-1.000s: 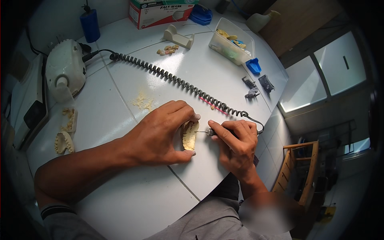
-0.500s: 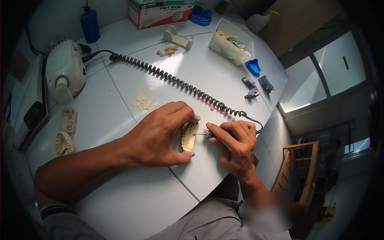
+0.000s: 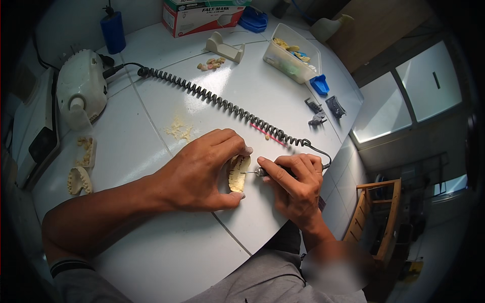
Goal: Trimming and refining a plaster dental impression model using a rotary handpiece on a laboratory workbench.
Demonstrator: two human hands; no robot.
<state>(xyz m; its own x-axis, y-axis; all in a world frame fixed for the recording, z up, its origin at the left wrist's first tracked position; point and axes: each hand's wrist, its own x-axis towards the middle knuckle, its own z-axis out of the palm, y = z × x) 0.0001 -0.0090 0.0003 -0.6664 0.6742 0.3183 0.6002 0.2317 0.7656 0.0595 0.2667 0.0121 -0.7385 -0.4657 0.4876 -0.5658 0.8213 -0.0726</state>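
Note:
My left hand [image 3: 197, 169] grips a pale yellow dental cast [image 3: 237, 182] on its side at the tiled tabletop, fingers at its top end and thumb at its bottom end. Dark handwritten marks show on the cast. My right hand [image 3: 298, 187] is closed round a rotary handpiece [image 3: 261, 171], whose thin bur points left to the cast's right side and appears to touch it. A black coiled cord [image 3: 217, 101] runs from the handpiece to a white control unit [image 3: 81, 88]. Beneath the cord lie a thin pink stick [image 3: 268, 135] and a small beige piece.
Another cast [image 3: 81, 182], a tray of beige pieces [image 3: 87, 151] and shavings [image 3: 179, 131] lie left. Behind stand a mask box [image 3: 182, 25], blue cylinder [image 3: 113, 33], white holder [image 3: 225, 51] and filled plastic container [image 3: 283, 65]. Dark grey blocks [image 3: 336, 107] sit right, near the table edge.
My right hand with the handpiece has shifted slightly left and down along the cast, the bur now lower on it. My left hand and the cast have moved slightly down.

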